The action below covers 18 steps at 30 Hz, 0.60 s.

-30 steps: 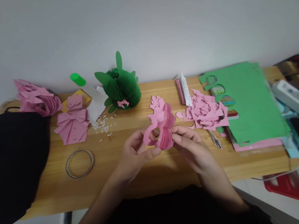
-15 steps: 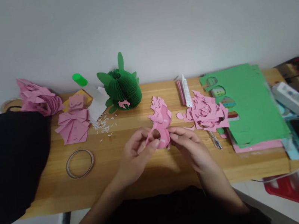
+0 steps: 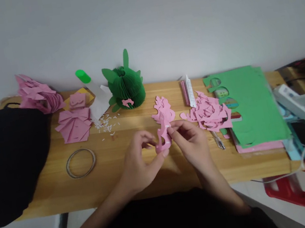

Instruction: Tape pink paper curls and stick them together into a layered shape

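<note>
Above the middle of the wooden table (image 3: pixel 51 191), both my hands pinch a small pink paper cut-out (image 3: pixel 164 137). My left hand (image 3: pixel 142 161) grips its lower left edge with thumb and fingers closed. My right hand (image 3: pixel 190 142) pinches its right side. Just behind the cut-out lies a little stack of similar pink paper shapes (image 3: pixel 163 110).
A green honeycomb paper figure (image 3: pixel 125 85) stands at the back. Pink scraps (image 3: pixel 210 112), a glue tube (image 3: pixel 189 90), scissors (image 3: pixel 218 142) and green card sheets (image 3: pixel 249 102) lie right. Folded pink paper (image 3: pixel 73 125), a tape ring (image 3: pixel 80 163) and black cloth (image 3: pixel 7 164) lie left.
The pink piece has been turned edge-on and looks narrower. Both hands shifted slightly right and closer together around it.
</note>
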### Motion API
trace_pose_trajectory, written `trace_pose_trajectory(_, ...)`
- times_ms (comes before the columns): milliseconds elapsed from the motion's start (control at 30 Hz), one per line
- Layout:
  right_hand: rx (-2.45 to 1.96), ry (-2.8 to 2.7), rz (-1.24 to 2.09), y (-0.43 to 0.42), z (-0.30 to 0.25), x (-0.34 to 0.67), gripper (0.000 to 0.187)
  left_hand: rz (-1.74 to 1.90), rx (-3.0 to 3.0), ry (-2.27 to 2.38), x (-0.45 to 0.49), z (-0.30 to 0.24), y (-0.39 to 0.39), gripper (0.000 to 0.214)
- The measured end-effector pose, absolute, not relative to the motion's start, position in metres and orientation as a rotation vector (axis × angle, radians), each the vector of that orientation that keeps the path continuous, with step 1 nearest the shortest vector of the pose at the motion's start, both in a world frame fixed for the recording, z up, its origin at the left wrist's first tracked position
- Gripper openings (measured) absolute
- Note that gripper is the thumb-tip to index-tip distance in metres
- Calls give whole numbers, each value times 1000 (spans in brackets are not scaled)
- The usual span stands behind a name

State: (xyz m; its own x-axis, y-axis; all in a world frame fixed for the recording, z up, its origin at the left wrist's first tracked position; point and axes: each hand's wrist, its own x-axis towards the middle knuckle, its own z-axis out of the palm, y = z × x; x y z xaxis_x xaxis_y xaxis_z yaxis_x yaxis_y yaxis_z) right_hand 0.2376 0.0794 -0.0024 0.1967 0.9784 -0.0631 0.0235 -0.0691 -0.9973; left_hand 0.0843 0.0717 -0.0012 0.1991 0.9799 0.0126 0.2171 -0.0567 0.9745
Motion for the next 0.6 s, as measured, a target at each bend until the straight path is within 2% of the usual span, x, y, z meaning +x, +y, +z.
trace_pose_trajectory(100, -1406, -1335, 864, 76, 10, 234, 5, 1053, 1301, 1170, 85, 5, 77, 53)
trace_pose_trajectory(167, -1386, -1492, 754, 73, 18, 231, 7, 1098, 1201, 1129, 86, 11, 83, 58)
trace_pose_trajectory(267, -1365, -1567, 767, 70, 25, 231, 8, 1058, 1116, 1089, 84, 22, 92, 44)
trace_pose_trajectory(367, -1353, -1462, 972, 69, 26, 234, 5, 979, 1050, 1063, 78, 29, 96, 29)
trace_pose_trajectory(600, -1276, -1294, 1219, 70, 25, 236, 2, 937, 1026, 1073, 70, 32, 93, 15)
